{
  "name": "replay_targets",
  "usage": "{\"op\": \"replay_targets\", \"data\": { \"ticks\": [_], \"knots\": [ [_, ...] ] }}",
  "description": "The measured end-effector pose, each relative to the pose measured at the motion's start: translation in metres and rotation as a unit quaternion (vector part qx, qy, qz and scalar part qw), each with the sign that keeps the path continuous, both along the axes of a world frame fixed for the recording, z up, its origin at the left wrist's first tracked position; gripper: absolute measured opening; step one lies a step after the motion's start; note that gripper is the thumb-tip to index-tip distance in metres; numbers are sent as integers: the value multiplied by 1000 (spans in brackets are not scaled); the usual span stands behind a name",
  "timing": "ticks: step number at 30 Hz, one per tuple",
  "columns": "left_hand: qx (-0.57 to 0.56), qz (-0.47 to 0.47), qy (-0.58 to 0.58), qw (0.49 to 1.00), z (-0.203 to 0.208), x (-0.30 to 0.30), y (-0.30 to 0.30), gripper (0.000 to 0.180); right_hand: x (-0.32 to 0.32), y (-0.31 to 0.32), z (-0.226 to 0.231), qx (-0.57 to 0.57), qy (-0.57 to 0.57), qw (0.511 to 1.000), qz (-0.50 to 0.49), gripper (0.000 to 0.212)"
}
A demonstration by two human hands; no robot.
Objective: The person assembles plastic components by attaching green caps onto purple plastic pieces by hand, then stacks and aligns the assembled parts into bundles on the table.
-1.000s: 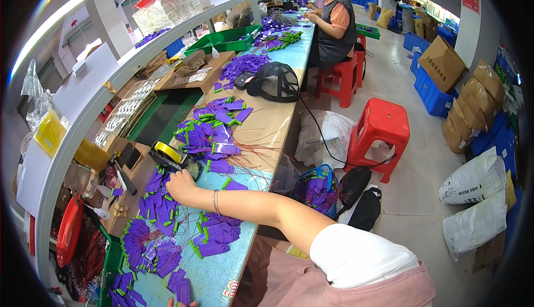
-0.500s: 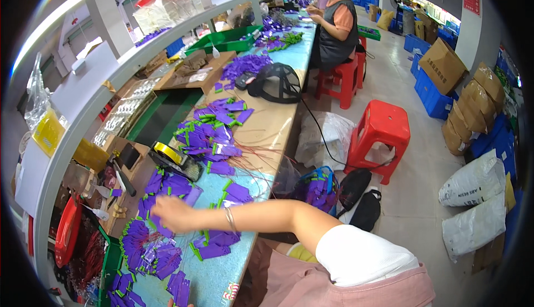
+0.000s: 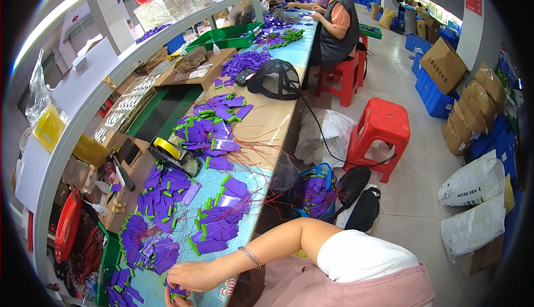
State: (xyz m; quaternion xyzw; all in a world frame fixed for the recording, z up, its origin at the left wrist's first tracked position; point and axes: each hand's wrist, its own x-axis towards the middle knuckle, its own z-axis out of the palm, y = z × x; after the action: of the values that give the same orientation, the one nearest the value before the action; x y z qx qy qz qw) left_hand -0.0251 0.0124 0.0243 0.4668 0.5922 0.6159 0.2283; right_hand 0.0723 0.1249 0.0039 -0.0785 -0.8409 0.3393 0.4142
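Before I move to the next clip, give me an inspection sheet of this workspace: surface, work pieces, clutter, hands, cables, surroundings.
Surface: bench, blue nearest, tan farther along.
Work pieces: purple pieces with green ends, in several piles; thin red strands among some.
Clutter: black cap and tape dispenser on the bench.
Hands: right hand and left hand meet at one piece; grip partly hidden.
Cables: black cable hangs off the bench toward a red stool.
Surroundings: seated co-worker farther along; blue crate across the aisle.
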Motion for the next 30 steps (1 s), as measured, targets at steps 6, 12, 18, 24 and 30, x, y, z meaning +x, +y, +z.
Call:
{"op": "replay_targets", "data": {
  "ticks": [6, 12, 18, 24, 30],
  "knots": [
    [-13, -18, 11, 1000, 1, 0, -4, 32, -1, -6, 0, 23, 5, 999, 22, 18],
    [15, -5, -13, 1000, -4, 0, -1, 33, -2, -12, -4, 36, 28, 997, -59, 24],
    [-12, 58, 19, 998, -16, -16, -3, 26, 13, -12, 5, 33, 33, 988, -145, 32],
    [-31, 57, -29, 997, -19, -20, -8, 27, 19, -7, -5, -295, 36, 955, 2, 31],
    [-53, -9, 96, 994, -1, -5, -6, 20, 19, -12, -9, -246, 117, 962, 20, 21]
  ]
}}
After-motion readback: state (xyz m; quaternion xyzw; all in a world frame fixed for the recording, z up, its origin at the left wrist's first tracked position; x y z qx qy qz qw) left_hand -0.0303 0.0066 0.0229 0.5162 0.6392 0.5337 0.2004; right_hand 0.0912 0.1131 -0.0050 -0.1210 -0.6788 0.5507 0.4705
